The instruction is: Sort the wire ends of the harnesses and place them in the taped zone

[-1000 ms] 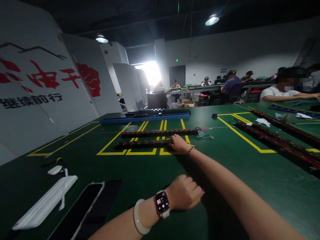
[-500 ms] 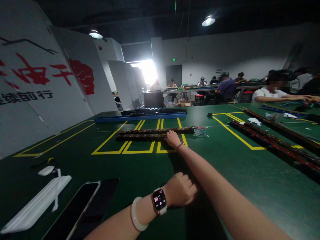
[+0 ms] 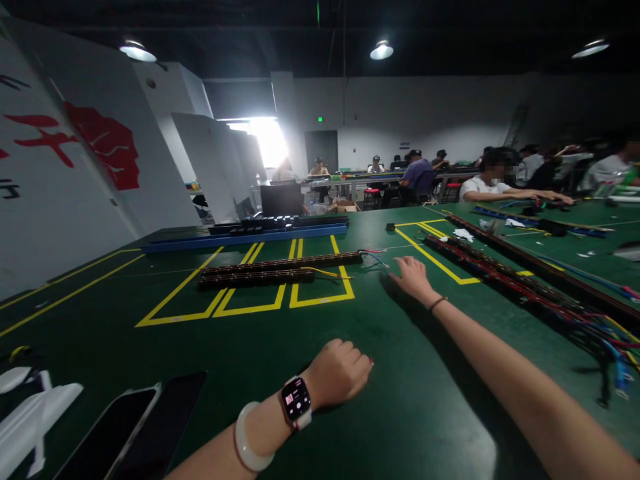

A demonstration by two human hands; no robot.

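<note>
My right hand (image 3: 413, 279) hovers over the green table (image 3: 270, 347) with its fingers apart and nothing in it. Left of it lie two long dark strips side by side, the rear strip (image 3: 335, 259) and the shorter front strip (image 3: 255, 279). Red and blue wires (image 3: 376, 255) come out of the rear strip's right end, near my fingertips. A yellow wire (image 3: 327, 273) leaves the front one. Closer to me, my left hand (image 3: 340, 373) rests on the table as a loose fist, with a smartwatch (image 3: 296, 399) and a pale bangle (image 3: 245, 437) on that arm; I see nothing held in it.
Yellow tape lines (image 3: 250, 311) mark the table. Wired dark strips (image 3: 500, 287) lie to the right, blue and black rails (image 3: 240, 239) at the back. Two dark flat devices (image 3: 170, 413) and a white object (image 3: 50, 413) are front left. A co-worker (image 3: 493, 183) sits across.
My right hand has let go of the front strip and moved right, its fingers now spread. The view has turned right. My left hand keeps its loose fist near the front.
</note>
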